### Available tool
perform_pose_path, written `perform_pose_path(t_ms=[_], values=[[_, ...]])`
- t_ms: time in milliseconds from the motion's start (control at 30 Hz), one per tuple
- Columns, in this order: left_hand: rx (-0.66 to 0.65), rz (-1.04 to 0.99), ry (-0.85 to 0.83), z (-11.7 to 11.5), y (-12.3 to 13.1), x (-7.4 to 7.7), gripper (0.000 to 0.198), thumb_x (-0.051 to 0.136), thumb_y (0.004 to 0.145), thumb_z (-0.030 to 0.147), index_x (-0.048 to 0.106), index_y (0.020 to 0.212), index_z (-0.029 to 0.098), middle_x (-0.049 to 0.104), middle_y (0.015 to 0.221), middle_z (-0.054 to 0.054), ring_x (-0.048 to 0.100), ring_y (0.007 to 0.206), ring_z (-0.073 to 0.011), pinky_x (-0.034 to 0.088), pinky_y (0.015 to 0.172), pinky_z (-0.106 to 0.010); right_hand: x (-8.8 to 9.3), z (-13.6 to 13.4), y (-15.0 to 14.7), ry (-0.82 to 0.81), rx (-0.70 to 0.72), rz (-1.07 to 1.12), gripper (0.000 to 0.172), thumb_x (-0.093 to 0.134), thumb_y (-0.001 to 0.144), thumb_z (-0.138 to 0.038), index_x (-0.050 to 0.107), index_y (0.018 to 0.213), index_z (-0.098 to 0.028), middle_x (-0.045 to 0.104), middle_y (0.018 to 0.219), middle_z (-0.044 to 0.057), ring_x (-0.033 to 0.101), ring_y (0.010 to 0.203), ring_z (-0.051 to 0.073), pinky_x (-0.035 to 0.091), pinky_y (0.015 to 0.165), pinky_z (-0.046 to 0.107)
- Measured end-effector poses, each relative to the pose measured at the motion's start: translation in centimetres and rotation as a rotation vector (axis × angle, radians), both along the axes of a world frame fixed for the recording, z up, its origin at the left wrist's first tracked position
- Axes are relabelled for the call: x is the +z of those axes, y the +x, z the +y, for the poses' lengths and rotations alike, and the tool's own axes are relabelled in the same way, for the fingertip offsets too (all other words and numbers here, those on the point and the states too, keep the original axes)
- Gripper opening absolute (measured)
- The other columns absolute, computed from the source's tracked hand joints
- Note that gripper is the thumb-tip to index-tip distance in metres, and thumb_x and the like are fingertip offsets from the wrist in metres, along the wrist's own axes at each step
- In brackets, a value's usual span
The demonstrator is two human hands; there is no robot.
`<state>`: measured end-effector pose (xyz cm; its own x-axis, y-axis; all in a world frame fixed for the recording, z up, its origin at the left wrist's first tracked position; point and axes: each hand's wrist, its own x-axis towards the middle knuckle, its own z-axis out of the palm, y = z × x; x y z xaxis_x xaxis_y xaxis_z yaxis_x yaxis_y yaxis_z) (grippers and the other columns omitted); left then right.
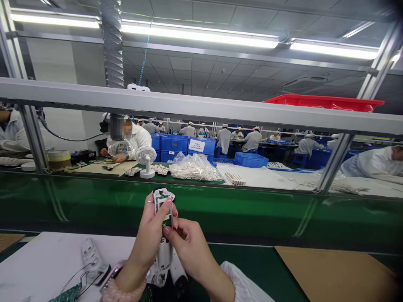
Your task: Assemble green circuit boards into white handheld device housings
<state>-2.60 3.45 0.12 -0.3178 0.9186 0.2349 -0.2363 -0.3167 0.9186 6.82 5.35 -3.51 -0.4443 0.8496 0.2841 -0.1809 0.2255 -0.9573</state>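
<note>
My left hand [151,228] is wrapped round a white plastic device housing [161,193], its thumb pressed on the front, where a green circuit board shows. My right hand [192,245] pinches at the middle of the same housing; anything small between its fingertips is hidden. Below the fingers, a white lower section [164,256] is in line with the housing. Left of my wrist, another white housing part [90,253] lies on a white sheet [34,260], with dark wires leading to a green circuit board [67,293]. A pink-edged object [111,272] lies partly behind my wrist.
A green conveyor belt [239,214] crosses in front. Beyond it stand a small white fan [146,161], a bag of white parts [197,167] and blue crates [174,144]. Overhead, a shelf [201,107] holds a red tray [324,102]. Cardboard [336,272] lies at right. Co-workers sit opposite.
</note>
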Motion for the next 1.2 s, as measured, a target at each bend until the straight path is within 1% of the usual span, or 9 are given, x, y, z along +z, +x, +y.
perform_pose_path(t_ms=[100, 233, 333, 433, 567, 700, 867, 1033, 1200], values=[[0.008, -0.025, 0.01, 0.2, -0.1, -0.2, 0.02, 0.06, 0.083, 0.039, 0.05, 0.089, 0.022, 0.055, 0.066, 0.006, 0.048, 0.056, -0.0096, 0.043, 0.059, -0.02, 0.0, 0.7, 0.3, -0.003, 0.045, -0.004, 0.049, 0.066, 0.072, -0.056, 0.039, 0.058, -0.018, 0.03, 0.058, -0.006, 0.025, 0.057, 0.008, 0.021, 0.052, 0.023], [-0.042, -0.051, -0.039, 0.8, 0.3, -0.8, 0.026, 0.059, 0.082, 0.043, 0.049, 0.094, 0.022, 0.059, 0.074, 0.003, 0.057, 0.068, -0.0137, 0.047, 0.069, -0.026, 0.0, 1.6, 0.7, -0.028, 0.126, 0.0, 0.044, 0.069, 0.07, -0.057, 0.058, 0.074, -0.014, 0.048, 0.066, -0.002, 0.043, 0.063, 0.01, 0.035, 0.061, 0.023], [-0.096, -0.015, -0.074, 1.7, 1.3, -2.0, 0.055, 0.068, 0.075, 0.043, 0.041, 0.118, 0.023, 0.065, 0.089, -0.003, 0.062, 0.084, -0.02, 0.048, 0.078, -0.033, -0.6, 1.8, 1.9, -0.043, 0.088, 0.0, 0.046, 0.068, 0.071, -0.057, 0.062, 0.086, -0.014, 0.055, 0.072, 0.0, 0.049, 0.067, 0.012, 0.039, 0.064, 0.024], [-0.122, 0.027, -0.116, 2.9, 1.6, -3.2, 0.086, 0.075, 0.068, 0.045, 0.026, 0.135, 0.02, 0.062, 0.115, -0.016, 0.059, 0.107, -0.0269, 0.045, 0.088, -0.037, -1.4, 1.7, 5.3, -0.068, 0.003, -0.036, 0.046, 0.069, 0.07, -0.058, 0.063, 0.081, -0.014, 0.055, 0.065, -0.001, 0.049, 0.06, 0.011, 0.037, 0.056, 0.023], [-0.163, 0.074, -0.198, 3.6, 1.0, -3.6, 0.069, 0.062, 0.073, 0.059, 0.04, 0.126, 0.021, 0.05, 0.132, -0.022, 0.049, 0.121, -0.0351, 0.04, 0.093, -0.047, -1.8, 1.2, 11.5, -0.093, -0.203, -0.08, 0.044, 0.069, 0.069, -0.058, 0.061, 0.073, -0.015, 0.052, 0.057, -0.002, 0.045, 0.051, 0.01, 0.032, 0.048, 0.022], [-0.352, 0.126, -0.23, 2.1, 2.7, -3.3, 0.074, 0.07, 0.071, 0.05, 0.038, 0.131, 0.023, 0.059, 0.124, -0.019, 0.055, 0.114, -0.034, 0.039, 0.095, -0.048, -1.1, 0.0, 13.9, -0.083, -0.393, -0.089, 0.043, 0.066, 0.073, -0.058, 0.059, 0.076, -0.016, 0.049, 0.056, -0.004, 0.044, 0.05, 0.009, 0.033, 0.048, 0.022], [-0.714, 0.154, -0.251, -0.8, 5.8, -2.2, 0.094, 0.069, 0.076, 0.04, 0.009, 0.145, 0.017, 0.068, 0.111, -0.016, 0.064, 0.1, -0.0291, 0.05, 0.082, -0.04, -0.2, -1.6, 11.8, -0.014, -0.448, -0.108, 0.039, 0.062, 0.078, -0.054, 0.061, 0.091, -0.017, 0.054, 0.059, -0.003, 0.045, 0.051, 0.009, 0.035, 0.049, 0.02], [-0.712, 0.188, -0.228, -2.4, 5.8, -0.8, 0.104, 0.07, 0.077, 0.031, -0.006, 0.147, 0.018, 0.074, 0.091, -0.005, 0.067, 0.083, -0.0209, 0.05, 0.078, -0.032, 0.4, -3.1, 10.9, 0.139, -0.503, -0.224, 0.035, 0.055, 0.084, -0.053, 0.062, 0.093, -0.019, 0.052, 0.056, -0.004, 0.044, 0.05, 0.009, 0.032, 0.047, 0.02], [-0.733, 0.216, -0.275, -2.8, 5.1, -0.2, 0.107, 0.074, 0.073, 0.032, -0.002, 0.147, 0.012, 0.074, 0.076, -0.002, 0.067, 0.072, -0.019, 0.051, 0.07, -0.03, 0.8, -3.8, 10.7, 0.201, -0.496, -0.302, 0.034, 0.053, 0.086, -0.052, 0.061, 0.094, -0.02, 0.053, 0.054, -0.004, 0.045, 0.048, 0.009, 0.031, 0.047, 0.02]])
